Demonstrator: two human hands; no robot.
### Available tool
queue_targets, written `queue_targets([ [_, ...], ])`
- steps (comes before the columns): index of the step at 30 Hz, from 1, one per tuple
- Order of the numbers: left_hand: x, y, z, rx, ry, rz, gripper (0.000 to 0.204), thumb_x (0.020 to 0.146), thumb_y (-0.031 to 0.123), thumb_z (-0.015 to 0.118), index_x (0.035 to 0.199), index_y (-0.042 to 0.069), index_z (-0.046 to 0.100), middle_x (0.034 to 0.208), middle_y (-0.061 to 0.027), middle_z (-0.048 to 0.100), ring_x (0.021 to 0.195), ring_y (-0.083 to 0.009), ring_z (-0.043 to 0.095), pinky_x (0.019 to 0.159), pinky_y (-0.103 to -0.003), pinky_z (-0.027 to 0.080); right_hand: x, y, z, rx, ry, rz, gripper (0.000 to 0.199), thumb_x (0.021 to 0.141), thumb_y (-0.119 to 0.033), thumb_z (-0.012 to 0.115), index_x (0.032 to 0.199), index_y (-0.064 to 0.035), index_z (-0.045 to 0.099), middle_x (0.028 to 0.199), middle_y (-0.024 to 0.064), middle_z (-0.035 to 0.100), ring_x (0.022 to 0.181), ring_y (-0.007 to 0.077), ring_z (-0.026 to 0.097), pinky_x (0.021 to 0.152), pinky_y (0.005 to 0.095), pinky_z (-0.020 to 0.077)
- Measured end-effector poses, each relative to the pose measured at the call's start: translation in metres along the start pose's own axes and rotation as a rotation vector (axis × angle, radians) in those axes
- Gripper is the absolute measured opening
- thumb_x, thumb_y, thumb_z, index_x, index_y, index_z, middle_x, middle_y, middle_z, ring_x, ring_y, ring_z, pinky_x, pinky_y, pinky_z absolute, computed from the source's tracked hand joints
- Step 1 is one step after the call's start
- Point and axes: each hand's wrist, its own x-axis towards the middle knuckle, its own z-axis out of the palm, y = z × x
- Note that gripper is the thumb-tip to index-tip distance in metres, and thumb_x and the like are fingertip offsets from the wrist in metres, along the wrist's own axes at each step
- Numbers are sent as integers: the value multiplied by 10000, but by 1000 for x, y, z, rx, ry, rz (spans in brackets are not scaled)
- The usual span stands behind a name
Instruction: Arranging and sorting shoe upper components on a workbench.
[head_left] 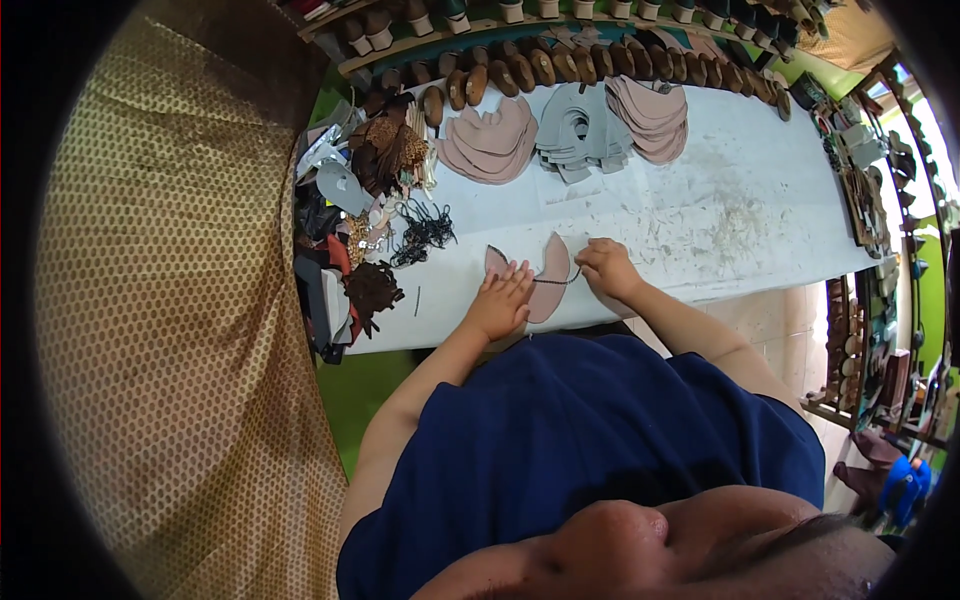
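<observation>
Pinkish-tan leather, cut into a curved shoe-upper piece (548, 275), lies flat near the front edge of the white worktable (720, 190), just above the middle of the frame. The left hand (497, 300) rests on it with fingers spread and palm pressed down, covering the piece's left half. The right hand (606, 267) sits just to the right of the piece with its fingers curled together, pinching what looks like a thin dark cord (556, 281) that runs along the leather's lower edge; the pinch itself is too small to make out clearly.

Further back on the table, toward the upper middle of the frame, lie stacks of the same pinkish cut pieces (490, 140) and a pile of grey cut pieces (578, 135) between them. A row of wooden shoe lasts (560, 65) lines the far edge. At the table's left end sits a heap of dark scraps and brown trims (365, 200), with a tangle of black cord (422, 235) beside it. A patterned tan curtain (170, 300) fills the left of the frame.
</observation>
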Motion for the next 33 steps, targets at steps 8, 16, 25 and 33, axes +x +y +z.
queue_targets([
  [8, 2, 6, 6, -19, -97, -42, 733, 931, 437, 488, 1540, 103, 254, 1618, -84, 220, 1492, -269, 204, 1179, -551, 141, 0, -3, -7, -118, -14, -23, 88, 746, -132, 727, 833, -127, 715, 1068, 20, 691, 1197, 298, 565, 1003, 448, 414],
  [16, 2, 10, 3, 2, -124, -72, 722, 937, 442, 475, 1541, 114, 255, 1622, -77, 215, 1495, -254, 204, 1164, -598, 129, 31, -2, -13, -123, -82, 73, 80, 769, -144, 676, 830, -92, 674, 1183, 67, 636, 1296, 373, 463, 1015, 521, 393],
  [25, 6, 21, 6, 105, -44, -51, 768, 891, 430, 541, 1497, 13, 320, 1578, -164, 289, 1476, -293, 240, 1157, -612, 113, 49, -6, -4, -253, -112, 110, 79, 744, -127, 662, 809, -83, 674, 1198, 77, 591, 1299, 349, 442, 979, 528, 390],
  [33, 14, 32, -9, 119, -118, -141, 810, 883, 462, 540, 1526, 48, 270, 1616, -136, 195, 1505, -270, 141, 1171, -602, 52, 46, -7, 1, -280, -90, 103, 75, 755, -116, 638, 805, -78, 678, 1200, 78, 589, 1295, 307, 460, 990, 494, 383],
])
